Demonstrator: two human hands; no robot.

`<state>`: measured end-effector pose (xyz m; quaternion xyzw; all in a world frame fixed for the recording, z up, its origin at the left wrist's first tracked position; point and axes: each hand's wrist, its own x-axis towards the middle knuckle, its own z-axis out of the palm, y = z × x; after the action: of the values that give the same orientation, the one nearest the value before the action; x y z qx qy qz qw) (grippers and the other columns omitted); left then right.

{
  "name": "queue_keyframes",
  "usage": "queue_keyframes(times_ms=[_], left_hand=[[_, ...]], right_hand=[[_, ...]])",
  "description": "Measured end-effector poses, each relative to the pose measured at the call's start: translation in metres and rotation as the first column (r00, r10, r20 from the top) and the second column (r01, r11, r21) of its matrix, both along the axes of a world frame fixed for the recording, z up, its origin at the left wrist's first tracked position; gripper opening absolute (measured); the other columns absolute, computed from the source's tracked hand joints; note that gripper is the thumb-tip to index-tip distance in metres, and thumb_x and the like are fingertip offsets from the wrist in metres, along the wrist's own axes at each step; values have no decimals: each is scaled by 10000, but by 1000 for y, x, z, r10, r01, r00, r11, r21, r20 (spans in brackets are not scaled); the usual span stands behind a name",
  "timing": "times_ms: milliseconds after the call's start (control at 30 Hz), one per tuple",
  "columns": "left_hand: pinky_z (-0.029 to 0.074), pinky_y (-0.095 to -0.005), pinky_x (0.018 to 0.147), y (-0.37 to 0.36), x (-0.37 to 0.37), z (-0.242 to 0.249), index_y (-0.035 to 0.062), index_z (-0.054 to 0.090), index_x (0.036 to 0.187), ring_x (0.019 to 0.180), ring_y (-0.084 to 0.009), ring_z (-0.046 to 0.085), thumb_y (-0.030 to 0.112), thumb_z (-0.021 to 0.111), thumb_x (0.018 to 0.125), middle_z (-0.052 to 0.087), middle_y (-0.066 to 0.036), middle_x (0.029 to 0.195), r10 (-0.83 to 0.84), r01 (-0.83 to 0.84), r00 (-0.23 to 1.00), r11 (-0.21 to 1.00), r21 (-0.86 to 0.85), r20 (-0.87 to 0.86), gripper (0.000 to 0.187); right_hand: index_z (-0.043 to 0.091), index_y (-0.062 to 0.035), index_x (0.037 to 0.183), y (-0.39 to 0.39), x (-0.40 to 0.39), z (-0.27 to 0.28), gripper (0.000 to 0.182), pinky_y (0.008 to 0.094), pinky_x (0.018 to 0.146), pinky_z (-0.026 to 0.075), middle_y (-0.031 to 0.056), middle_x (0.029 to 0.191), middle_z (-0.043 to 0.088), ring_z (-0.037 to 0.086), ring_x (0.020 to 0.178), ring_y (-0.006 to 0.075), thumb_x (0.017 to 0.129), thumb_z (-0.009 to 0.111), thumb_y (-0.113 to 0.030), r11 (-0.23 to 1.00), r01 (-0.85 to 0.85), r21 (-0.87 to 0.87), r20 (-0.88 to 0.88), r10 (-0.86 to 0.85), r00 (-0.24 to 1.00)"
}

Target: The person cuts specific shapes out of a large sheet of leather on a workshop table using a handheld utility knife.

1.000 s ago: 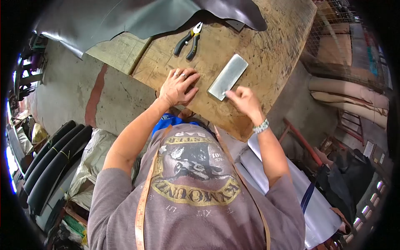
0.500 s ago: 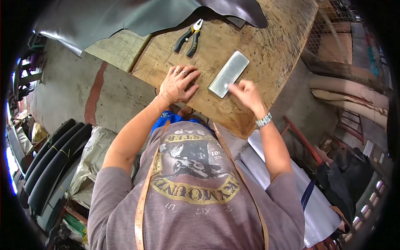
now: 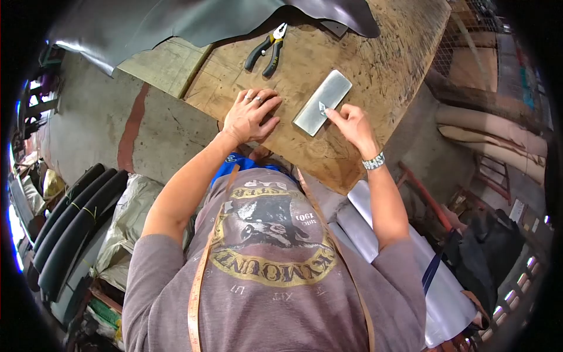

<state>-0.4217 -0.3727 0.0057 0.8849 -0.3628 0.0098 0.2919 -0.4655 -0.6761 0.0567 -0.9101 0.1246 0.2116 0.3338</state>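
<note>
My left hand (image 3: 249,116) lies flat, fingers spread, on the worn wooden table (image 3: 381,64); it holds nothing. To its right a grey rectangular sharpening stone (image 3: 329,95) lies slantwise on the wood. My right hand (image 3: 352,125), with a watch on the wrist, pinches a small pointed blade (image 3: 321,107). The blade's tip rests on the near half of the stone.
Black-handled pliers (image 3: 267,50) lie beyond my left hand. A dark leather sheet (image 3: 176,23) covers the table's far side. Black rolls (image 3: 70,229) lie on the floor at the left, pale rolls (image 3: 410,258) at the right. A measuring tape (image 3: 196,293) hangs round my neck.
My right hand has slid with the blade from the stone's near corner up along the stone. My left hand has stayed flat on the table.
</note>
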Motion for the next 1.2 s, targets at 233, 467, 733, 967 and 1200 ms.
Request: queue_keyframes(times_ms=[233, 467, 733, 967, 1200], left_hand=[[387, -433, 1038, 0, 0, -4, 164, 606, 1299, 1207, -277, 513, 338, 713, 865, 565, -38, 1334, -11, 11, 1000, 1000, 9, -18, 480], [402, -435, 1016, -1, -1, -5, 142, 624, 1287, 1178, -292, 539, 297, 735, 837, 589, -56, 1312, -10, 10, 1000, 999, -33, -7, 489], [399, -435, 1022, -1, 0, 1, 146, 634, 1288, 1184, -289, 540, 297, 745, 824, 595, -55, 1310, 7, -7, 1000, 1000, 11, -22, 500], [393, -451, 1028, -2, -1, 0, 140, 629, 1289, 1202, -306, 532, 310, 738, 818, 598, -59, 1314, 4, -4, 1000, 999, 32, -5, 512], [390, -457, 1038, -1, -2, -8, 152, 621, 1313, 1223, -310, 513, 335, 738, 825, 582, -56, 1333, 15, -15, 1000, 999, 40, 5, 534]], right_hand=[[563, 5, 646, 4, 5, 7, 547, 414, 508, 413, 160, 531, 511, 524, 472, 237, 861, 752, -461, 999, -24, 33, -95, 27, 995], [570, 5, 682, 16, -13, -2, 527, 432, 513, 409, 188, 577, 533, 526, 503, 318, 869, 761, -449, 996, -46, -80, 152, 57, 987], [580, -3, 717, 30, -13, -14, 530, 450, 523, 432, 213, 620, 594, 595, 565, 392, 881, 735, -483, 975, 208, -73, 282, -180, 942], [637, 4, 786, 24, 7, -27, 550, 453, 565, 475, 234, 711, 663, 671, 657, 398, 884, 698, -534, 955, 289, 73, 269, -298, 916], [634, -7, 819, 44, -45, -14, 527, 517, 595, 478, 278, 745, 643, 637, 724, 485, 886, 695, -526, 975, 211, -73, 229, -189, 955]])
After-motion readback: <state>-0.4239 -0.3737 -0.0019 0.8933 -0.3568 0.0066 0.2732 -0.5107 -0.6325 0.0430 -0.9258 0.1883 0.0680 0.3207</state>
